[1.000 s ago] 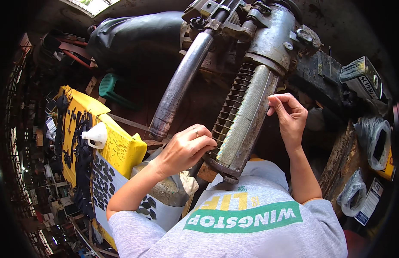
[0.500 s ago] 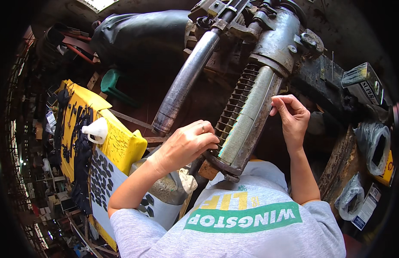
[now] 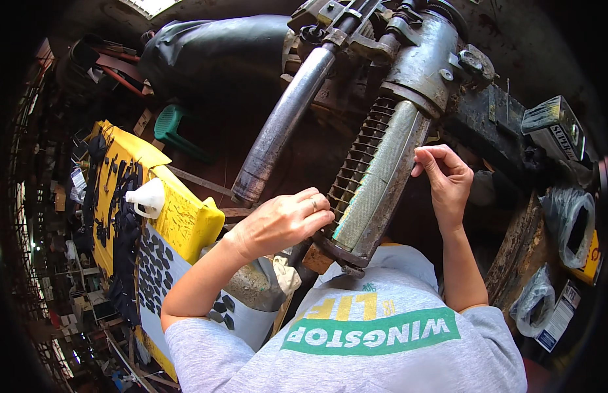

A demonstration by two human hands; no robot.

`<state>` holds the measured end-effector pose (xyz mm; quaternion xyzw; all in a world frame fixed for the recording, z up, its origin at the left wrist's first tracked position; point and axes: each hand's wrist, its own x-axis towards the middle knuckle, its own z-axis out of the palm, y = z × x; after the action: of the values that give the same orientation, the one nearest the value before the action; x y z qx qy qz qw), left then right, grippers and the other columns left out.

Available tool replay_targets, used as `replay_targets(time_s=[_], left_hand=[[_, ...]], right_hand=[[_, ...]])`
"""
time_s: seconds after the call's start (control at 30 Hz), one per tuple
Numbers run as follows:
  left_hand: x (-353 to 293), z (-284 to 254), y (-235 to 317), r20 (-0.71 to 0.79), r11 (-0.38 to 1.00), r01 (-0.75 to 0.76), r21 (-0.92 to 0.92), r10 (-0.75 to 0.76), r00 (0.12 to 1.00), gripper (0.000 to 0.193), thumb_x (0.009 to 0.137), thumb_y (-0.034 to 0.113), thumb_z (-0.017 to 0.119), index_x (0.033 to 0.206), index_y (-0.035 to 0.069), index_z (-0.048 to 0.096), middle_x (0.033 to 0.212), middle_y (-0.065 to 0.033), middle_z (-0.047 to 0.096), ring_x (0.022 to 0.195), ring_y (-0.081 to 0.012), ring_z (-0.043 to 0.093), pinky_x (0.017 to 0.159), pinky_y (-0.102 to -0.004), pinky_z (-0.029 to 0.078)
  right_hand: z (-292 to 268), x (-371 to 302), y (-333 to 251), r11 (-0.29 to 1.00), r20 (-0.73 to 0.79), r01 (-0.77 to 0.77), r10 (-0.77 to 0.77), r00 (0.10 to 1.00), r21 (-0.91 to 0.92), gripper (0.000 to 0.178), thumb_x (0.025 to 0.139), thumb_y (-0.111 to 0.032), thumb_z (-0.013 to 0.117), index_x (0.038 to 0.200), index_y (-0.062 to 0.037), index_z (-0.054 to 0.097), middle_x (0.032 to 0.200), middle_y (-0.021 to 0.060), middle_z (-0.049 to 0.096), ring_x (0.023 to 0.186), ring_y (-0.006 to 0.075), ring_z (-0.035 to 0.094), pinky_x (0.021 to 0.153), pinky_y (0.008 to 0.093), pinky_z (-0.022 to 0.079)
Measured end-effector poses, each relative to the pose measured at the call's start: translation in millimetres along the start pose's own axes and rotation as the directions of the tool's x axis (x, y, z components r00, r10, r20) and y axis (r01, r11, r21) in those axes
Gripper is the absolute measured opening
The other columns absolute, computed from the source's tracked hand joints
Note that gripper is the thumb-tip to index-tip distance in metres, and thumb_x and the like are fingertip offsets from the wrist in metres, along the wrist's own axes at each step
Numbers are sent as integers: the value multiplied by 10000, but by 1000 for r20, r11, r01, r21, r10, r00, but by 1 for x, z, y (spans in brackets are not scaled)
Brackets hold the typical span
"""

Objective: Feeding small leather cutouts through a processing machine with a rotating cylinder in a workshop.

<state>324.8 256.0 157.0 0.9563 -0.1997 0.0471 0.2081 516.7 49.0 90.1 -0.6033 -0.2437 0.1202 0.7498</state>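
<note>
A long metal machine arm (image 3: 374, 243) slopes down toward me, with a grey-green woven strip (image 3: 370, 187) along its top. Beside the strip, on its left, runs a row of thin dark wire-like teeth (image 3: 348, 182). My left hand (image 3: 284, 219) is closed at the lower end of these teeth, fingers curled; whatever it grips is hidden. At the arm's right edge my right hand (image 3: 446, 173) makes a pinch of thumb and forefinger. Anything between those fingertips is too small to name.
A smooth metal cylinder (image 3: 284, 121) hangs left of the arm. Further left, a yellow-covered table (image 3: 194, 219) bears dark cut pieces and a white jug (image 3: 147, 198). A green stool (image 3: 169, 128) stands behind. Clear plastic rolls (image 3: 534, 304) and a box (image 3: 554, 128) lie at right.
My left hand and forearm have shifted slightly, the wrist rising a little. The right hand has hardly moved, and the strip lies as before.
</note>
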Motion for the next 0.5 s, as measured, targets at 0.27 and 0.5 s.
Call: replay_targets(time_s=[0.27, 0.5], left_hand=[[3, -7, 2, 68, 998, -27, 55, 23, 997, 296, 710, 20, 655, 1003, -25, 644, 965, -92, 585, 884, -245, 619, 690, -313, 569], [5, -6, -4, 71, 999, -16, -31, 19, 997, 284, 705, 22, 698, 981, -16, 645, 955, -92, 593, 880, -249, 623, 700, -328, 565]], right_hand=[[-1, 1, 1, 1000, -1, 4, -4, 1000, -12, 67, 876, -22, 695, 909, 35, 707, 783, 27, 641, 652, 80, 609, 610, 195, 473], [-1, 1, 2, 1000, 3, 0, 0, 1000, 12, 74, 876, -22, 694, 918, 37, 710, 795, 34, 655, 657, 86, 616, 613, 195, 475]])
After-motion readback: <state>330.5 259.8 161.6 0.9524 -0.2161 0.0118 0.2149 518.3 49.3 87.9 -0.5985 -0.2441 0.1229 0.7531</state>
